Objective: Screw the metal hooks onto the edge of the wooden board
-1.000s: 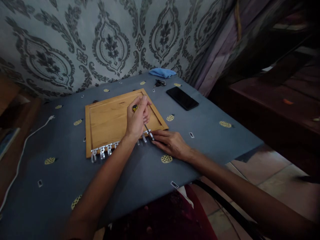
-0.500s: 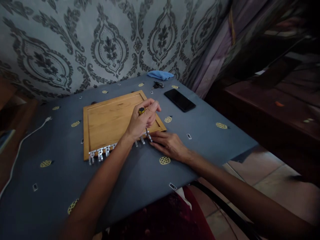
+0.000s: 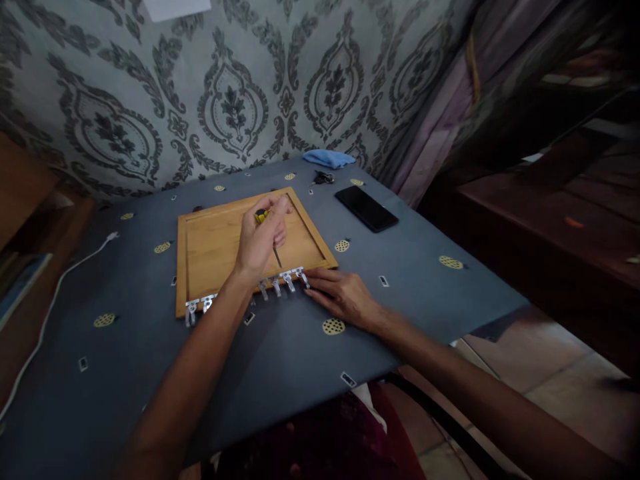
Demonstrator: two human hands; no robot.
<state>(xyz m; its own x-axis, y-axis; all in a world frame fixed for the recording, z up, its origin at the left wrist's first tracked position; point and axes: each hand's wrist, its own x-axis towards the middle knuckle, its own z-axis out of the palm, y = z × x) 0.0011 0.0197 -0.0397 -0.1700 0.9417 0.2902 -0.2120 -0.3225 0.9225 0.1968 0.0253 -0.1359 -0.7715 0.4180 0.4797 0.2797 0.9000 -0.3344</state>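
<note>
A wooden board (image 3: 215, 250) lies on a grey-blue tablecloth, with a metal rail of hooks (image 3: 280, 280) along its near edge. My left hand (image 3: 257, 240) is closed round a small screwdriver (image 3: 267, 230) with a yellow and black handle, its shaft pointing down over the board just above the hooks. My right hand (image 3: 343, 297) lies flat on the cloth, fingertips pressed against the right end of the hook rail.
A black phone (image 3: 366, 208), a bunch of keys (image 3: 323, 177) and a blue cloth (image 3: 327, 159) lie at the far right of the table (image 3: 425, 293). A white cable (image 3: 55, 293) runs along the left. Patterned wallpaper stands behind; dark wooden furniture is on the right.
My left hand has lifted the screwdriver off the right end of the rail and moved it left, over the board. My right hand stays put.
</note>
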